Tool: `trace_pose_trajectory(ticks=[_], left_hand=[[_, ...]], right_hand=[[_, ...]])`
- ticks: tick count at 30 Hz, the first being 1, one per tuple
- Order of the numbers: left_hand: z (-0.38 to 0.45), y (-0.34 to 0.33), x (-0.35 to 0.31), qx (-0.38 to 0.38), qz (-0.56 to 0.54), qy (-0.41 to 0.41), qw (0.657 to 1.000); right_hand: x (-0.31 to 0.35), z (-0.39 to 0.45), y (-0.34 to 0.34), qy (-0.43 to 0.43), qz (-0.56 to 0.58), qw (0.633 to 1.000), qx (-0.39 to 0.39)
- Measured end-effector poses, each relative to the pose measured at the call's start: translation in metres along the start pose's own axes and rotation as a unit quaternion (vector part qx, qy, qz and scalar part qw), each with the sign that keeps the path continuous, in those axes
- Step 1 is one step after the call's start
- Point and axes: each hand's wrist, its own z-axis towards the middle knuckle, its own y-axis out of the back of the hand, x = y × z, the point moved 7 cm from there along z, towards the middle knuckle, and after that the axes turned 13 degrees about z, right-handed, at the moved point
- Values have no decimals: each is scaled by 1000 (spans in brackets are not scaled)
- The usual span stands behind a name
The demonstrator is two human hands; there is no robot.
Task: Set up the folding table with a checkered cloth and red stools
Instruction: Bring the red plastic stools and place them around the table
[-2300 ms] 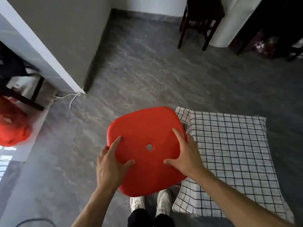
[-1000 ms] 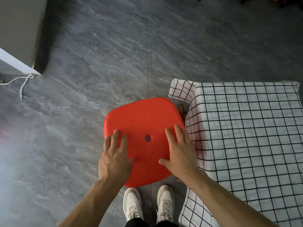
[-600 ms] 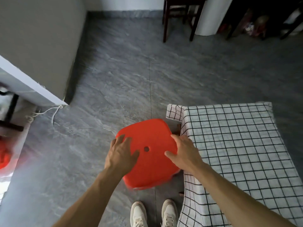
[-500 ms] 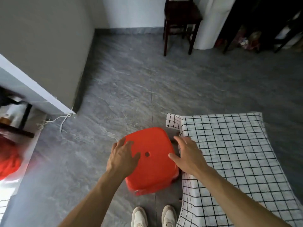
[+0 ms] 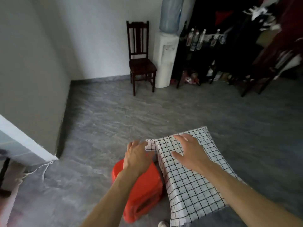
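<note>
Because the red stool [image 5: 144,190] stands on the floor just beside the table under the checkered cloth [image 5: 193,181], it seems placed for sitting. Both hands hold nothing: the left hand [image 5: 136,157] is spread above the stool, and the right hand [image 5: 188,152] is spread over the cloth, probably to smooth it.

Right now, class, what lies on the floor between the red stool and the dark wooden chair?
In the head view, only bare grey floor lies between the red stool and the wooden chair.
</note>
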Motion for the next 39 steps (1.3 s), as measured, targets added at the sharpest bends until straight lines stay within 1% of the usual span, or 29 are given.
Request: trace_pose_trajectory(ticks=[3, 7, 9, 14, 18, 21, 24, 28, 32, 36, 39], left_hand=[[0, 1, -16, -12, -17, -60, 998], [-13, 0, -50, 9, -7, -119, 993], [-24, 0, -72, 26, -14, -145, 989], [-42, -4, -154, 36, 0, -262, 964], [-72, -13, -234, 50, 4, -349, 936], [-111, -28, -297, 55, 3, -421, 905], [-163, -49, -351, 75, 9, -481, 874], [-239, -73, -407, 100, 26, -538, 837], [-309, -99, -452, 112, 53, -572, 811], [-372, -129, -484, 123, 69, -579, 803], [-416, -155, -501, 134, 83, -592, 790]], right_hand=[[-12, -33, 13, -47, 17, 998, -41], [-30, -81, 29, -111, 35, 991, -68], [-39, -106, 43, -126, 34, 987, -93], [-75, -172, 87, -179, 27, 969, -169], [-114, -252, 116, -245, 40, 940, -236], [-143, -326, 128, -308, 45, 907, -284], [-168, -401, 131, -370, 55, 873, -312], [-197, -490, 132, -408, 72, 838, -357], [-229, -567, 132, -417, 81, 818, -389], [-267, -636, 127, -428, 103, 807, -393], [-292, -682, 124, -436, 111, 799, -398]])
